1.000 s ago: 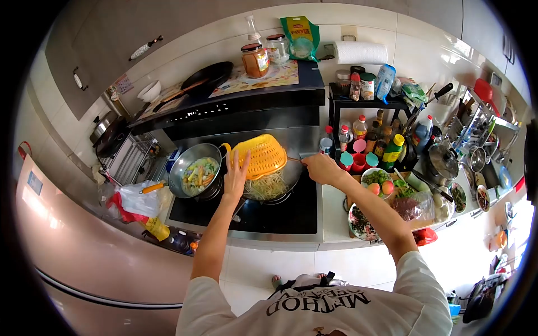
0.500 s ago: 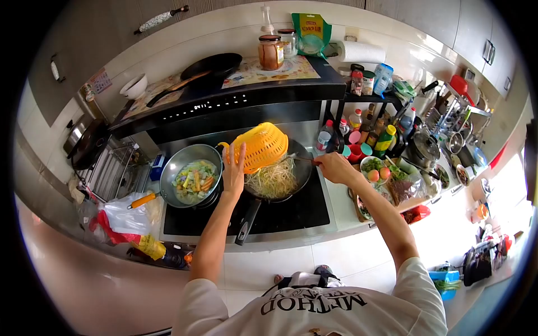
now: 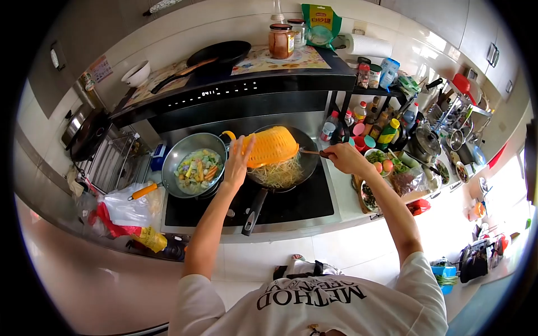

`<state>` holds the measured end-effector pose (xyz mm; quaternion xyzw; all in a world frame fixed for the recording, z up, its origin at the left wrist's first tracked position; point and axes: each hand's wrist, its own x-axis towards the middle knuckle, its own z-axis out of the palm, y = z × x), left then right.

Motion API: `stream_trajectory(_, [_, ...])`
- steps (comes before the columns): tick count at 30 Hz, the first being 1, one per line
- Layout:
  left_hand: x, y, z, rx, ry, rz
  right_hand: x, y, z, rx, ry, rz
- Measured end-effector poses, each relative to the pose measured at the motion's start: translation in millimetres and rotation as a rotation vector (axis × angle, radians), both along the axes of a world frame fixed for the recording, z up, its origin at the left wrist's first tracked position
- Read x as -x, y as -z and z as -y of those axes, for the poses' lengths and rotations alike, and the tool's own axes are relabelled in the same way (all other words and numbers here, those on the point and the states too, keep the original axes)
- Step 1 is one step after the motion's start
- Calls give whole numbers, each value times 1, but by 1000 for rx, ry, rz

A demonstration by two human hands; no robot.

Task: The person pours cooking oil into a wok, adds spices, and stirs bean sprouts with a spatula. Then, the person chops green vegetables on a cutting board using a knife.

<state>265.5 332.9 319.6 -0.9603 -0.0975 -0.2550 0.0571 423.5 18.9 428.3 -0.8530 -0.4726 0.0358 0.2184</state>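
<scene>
My left hand (image 3: 237,162) grips a yellow plastic colander (image 3: 272,147), tipped on its side and slightly blurred over a dark frying pan (image 3: 308,166). Pale, thin strands that look like bean sprouts (image 3: 280,173) lie heaped in that pan below it. The fingers of my right hand (image 3: 348,158) are wrapped round the brown handle of a spatula (image 3: 311,152), whose far end is hidden behind the colander. Left of these, a grey pan (image 3: 172,163) with an orange handle holds chopped vegetables in liquid (image 3: 197,172).
Both pans sit on a black hob (image 3: 302,204) under a low range hood (image 3: 269,81). On the right counter are a cutting board with bowls and greens (image 3: 386,187), sauce bottles (image 3: 388,133) and a lidded pot (image 3: 426,143). Plastic bags (image 3: 126,204) lie at the left.
The colander has tilted further over the frying pan, more of its side now facing up. My right hand and the spatula have shifted slightly right, and the head view has moved a little.
</scene>
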Motion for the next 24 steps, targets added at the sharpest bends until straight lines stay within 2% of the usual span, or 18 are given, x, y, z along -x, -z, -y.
stream_trajectory(1, [0,1,-5,81,20,135,0,0,2,1,-6,-6])
stream_trajectory(4, [-6,20,-20,618,165,506,3,-13,13,-6,-6,-48])
stream_trajectory(5, [-4,30,-28,786,175,551,5,-20,19,3,-11,-60])
stream_trajectory(8, [12,48,-27,1421,-16,515,6,-32,33,108,-12,-128])
stream_trajectory(9, [23,36,-13,1552,-102,499,5,-31,37,133,-25,-148])
stream_trajectory(12, [36,46,-5,1809,-161,600,1,-2,38,128,-74,-118])
stream_trajectory(14, [43,53,2,1842,-146,625,-6,43,27,83,-115,-53])
stream_trajectory(16, [52,62,7,1871,-131,648,-9,64,12,97,-102,-30])
stream_trajectory(21, [64,84,10,1809,-124,725,-19,49,18,32,-153,-61])
stream_trajectory(24, [69,67,21,1178,-54,714,-21,21,35,38,-153,-72])
